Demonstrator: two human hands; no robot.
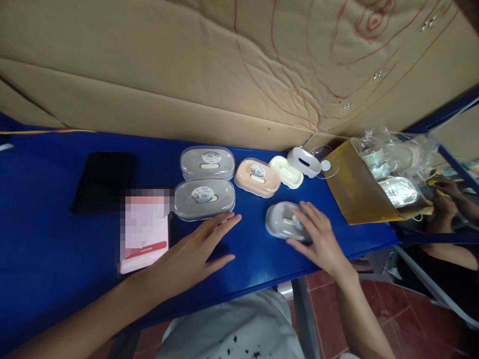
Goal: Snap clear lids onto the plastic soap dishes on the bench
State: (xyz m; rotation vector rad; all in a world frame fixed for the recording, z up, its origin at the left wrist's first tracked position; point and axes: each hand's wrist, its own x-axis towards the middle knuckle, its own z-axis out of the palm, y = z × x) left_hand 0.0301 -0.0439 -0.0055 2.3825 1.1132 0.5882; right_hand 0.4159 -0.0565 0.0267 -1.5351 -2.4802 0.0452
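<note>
My left hand [194,254] lies flat on the blue table [52,259], fingers stretched out, just in front of a grey lidded soap box [204,198]. My right hand [317,235] rests with spread fingers on top of another grey box [281,221] near the table's front edge. Behind the first grey box stands a second one [207,161]. A peach box [256,177] sits to its right, then a cream tray [286,172] and a white part [304,161] with a clear lid [326,165].
A black phone [103,182] and a pink card [144,232] lie at the left. A yellow carton [355,189] holding bagged boxes [396,164] lies at the right edge. Cardboard [224,70] walls the back. Another person's hands [445,197] work at far right.
</note>
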